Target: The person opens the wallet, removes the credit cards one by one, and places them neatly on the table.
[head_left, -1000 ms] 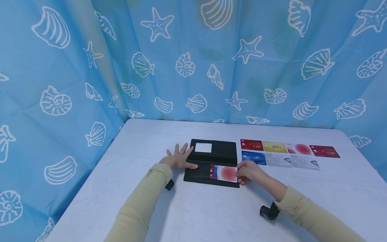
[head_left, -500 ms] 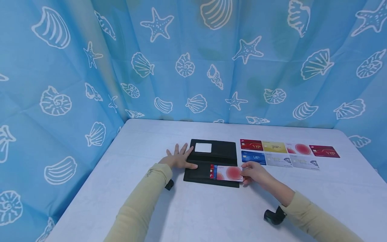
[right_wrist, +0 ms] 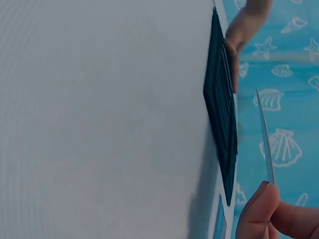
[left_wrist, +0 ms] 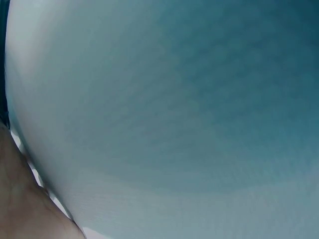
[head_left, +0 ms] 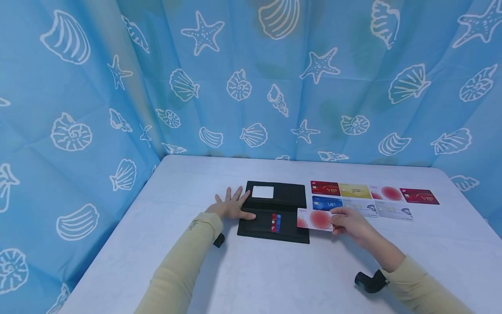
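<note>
A black wallet (head_left: 290,226) lies unfolded on the table. My left hand (head_left: 231,208), fingers spread, rests on its left edge. Between thumb and fingers, my right hand (head_left: 351,224) pinches the right end of a white card with pink-red circles (head_left: 315,219). That card overlaps the wallet's lower right side in the head view; the right wrist view shows it edge-on, lifted apart from the wallet. Red and blue card edges (head_left: 276,222) show in the lower half's pocket. A white square (head_left: 263,192) sits on the upper half.
Right of the wallet lie two rows of cards, among them a red VIP card (head_left: 325,188), a gold card (head_left: 354,190), a blue VIP card (head_left: 327,203) and a silver card (head_left: 393,210). A blue shell-patterned curtain (head_left: 251,87) hangs behind the white table (head_left: 274,279).
The right hand has drawn the pink-circled card rightward out of the wallet's lower half and raised it, uncovering black leather. The left hand has stayed in place.
</note>
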Action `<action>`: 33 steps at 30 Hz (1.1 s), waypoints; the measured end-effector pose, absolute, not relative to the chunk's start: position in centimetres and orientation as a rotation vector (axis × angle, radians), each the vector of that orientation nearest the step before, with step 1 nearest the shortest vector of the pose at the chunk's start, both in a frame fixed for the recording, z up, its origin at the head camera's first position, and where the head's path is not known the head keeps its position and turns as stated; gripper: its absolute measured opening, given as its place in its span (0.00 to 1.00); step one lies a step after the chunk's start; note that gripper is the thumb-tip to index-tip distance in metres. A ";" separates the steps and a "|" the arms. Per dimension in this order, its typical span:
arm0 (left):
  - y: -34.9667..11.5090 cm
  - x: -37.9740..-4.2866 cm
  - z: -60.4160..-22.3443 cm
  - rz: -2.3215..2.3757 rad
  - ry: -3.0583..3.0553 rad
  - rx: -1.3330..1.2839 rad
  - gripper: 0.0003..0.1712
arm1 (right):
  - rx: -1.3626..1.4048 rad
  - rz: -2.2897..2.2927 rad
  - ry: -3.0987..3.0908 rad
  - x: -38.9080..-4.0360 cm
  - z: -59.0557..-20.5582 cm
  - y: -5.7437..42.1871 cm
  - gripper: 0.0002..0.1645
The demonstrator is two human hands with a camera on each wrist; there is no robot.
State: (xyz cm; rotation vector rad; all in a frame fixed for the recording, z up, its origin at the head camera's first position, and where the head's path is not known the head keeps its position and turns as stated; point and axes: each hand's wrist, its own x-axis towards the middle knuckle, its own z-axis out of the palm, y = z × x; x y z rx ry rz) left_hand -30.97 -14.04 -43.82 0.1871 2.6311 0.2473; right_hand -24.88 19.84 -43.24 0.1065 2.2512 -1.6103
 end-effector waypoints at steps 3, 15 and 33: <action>-14.0 -30.9 -43.8 0.242 2.632 0.189 0.54 | 0.110 -1.618 2.261 -24.9 -42.9 21.0 0.30; -14.2 -31.1 -44.1 0.220 2.630 0.179 0.53 | 0.122 -1.591 2.333 -24.6 -41.9 26.1 0.34; -14.2 -30.9 -44.2 0.248 2.634 0.181 0.54 | 0.304 -1.506 2.408 -24.3 -42.2 30.6 0.43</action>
